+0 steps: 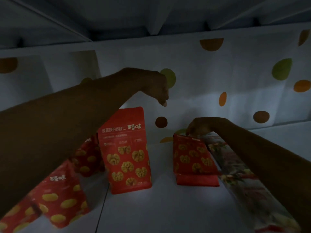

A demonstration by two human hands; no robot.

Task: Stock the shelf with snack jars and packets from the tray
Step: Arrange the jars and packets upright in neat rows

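Observation:
Inside a dim white shelf [168, 207], a red walnut packet [127, 152] stands upright in the middle. My left hand [156, 86] hovers above and to the right of its top, fingers curled downward, holding nothing. My right hand [200, 126] grips the top edge of a second red walnut packet [193, 157], which leans back on the shelf floor. More red packets with yellow nuts [55, 195] stand at the left, one [87, 157] partly hidden behind my left forearm.
A pale long packet with red print [244, 185] lies along the right under my right forearm. The back wall [218, 73] is white with green, orange and brown dots. The shelf above [151, 17] forms a low ceiling.

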